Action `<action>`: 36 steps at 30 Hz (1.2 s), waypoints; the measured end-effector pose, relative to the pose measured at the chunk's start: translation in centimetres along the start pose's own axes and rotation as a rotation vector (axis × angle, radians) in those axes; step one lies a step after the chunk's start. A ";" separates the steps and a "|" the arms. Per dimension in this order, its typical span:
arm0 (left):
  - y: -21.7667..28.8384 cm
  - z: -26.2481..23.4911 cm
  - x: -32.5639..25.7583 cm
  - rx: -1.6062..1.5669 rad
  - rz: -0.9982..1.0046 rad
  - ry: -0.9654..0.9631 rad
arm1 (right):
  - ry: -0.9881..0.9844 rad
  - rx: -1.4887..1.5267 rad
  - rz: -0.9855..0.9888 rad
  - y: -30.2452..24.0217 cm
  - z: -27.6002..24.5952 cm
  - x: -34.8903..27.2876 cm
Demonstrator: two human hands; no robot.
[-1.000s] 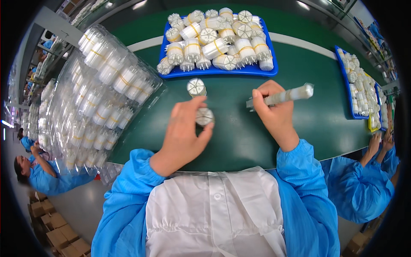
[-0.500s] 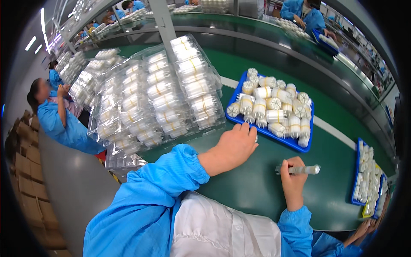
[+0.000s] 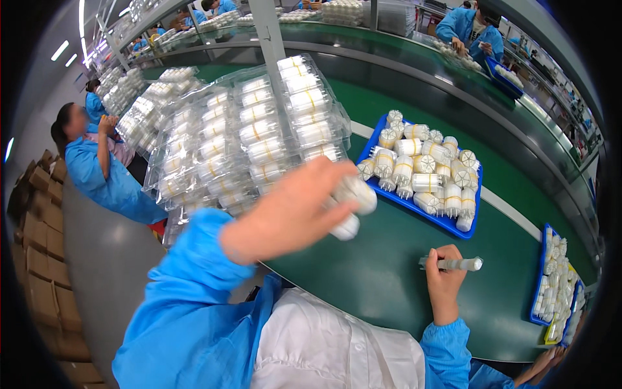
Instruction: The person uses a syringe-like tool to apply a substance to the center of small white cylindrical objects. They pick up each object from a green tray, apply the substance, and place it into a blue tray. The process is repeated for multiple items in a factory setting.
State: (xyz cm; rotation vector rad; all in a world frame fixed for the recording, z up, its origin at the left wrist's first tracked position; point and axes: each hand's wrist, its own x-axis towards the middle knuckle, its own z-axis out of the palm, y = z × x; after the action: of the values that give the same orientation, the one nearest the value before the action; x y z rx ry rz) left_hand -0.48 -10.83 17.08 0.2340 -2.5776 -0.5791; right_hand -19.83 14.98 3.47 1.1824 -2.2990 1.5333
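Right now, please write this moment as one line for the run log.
left hand: holds two white cylindrical parts, blurred | right hand: holds white pen-like tool over green table | blue tray: white parts

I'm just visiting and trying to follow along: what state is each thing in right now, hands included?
Left hand: raised and blurred, closed around two white cylinders.
White cylinders: held in the left hand, off the table.
Right hand: resting on the green table, closed on a pen-like tool.
Pen-like tool: held level.
Blue tray: heaped with white cylinders.
Clear packs: filled, stacked.
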 end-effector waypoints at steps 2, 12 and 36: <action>-0.7 -5.3 1.4 0.088 -0.028 0.074 | -0.019 0.002 -0.004 0.0 0.1 -0.1; -20.0 -16.8 12.2 1.075 -0.401 -0.206 | -0.041 -0.022 -0.062 -1.2 0.2 0.0; -1.1 8.8 5.0 0.220 0.200 0.045 | -0.078 -0.138 -0.132 -0.9 0.3 0.2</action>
State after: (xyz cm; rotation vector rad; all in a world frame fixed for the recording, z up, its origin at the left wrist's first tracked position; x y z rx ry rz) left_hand -9.10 -10.03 11.75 0.0599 -2.5799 -0.2154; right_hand -19.30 14.53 4.04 1.3485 -2.2806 1.2846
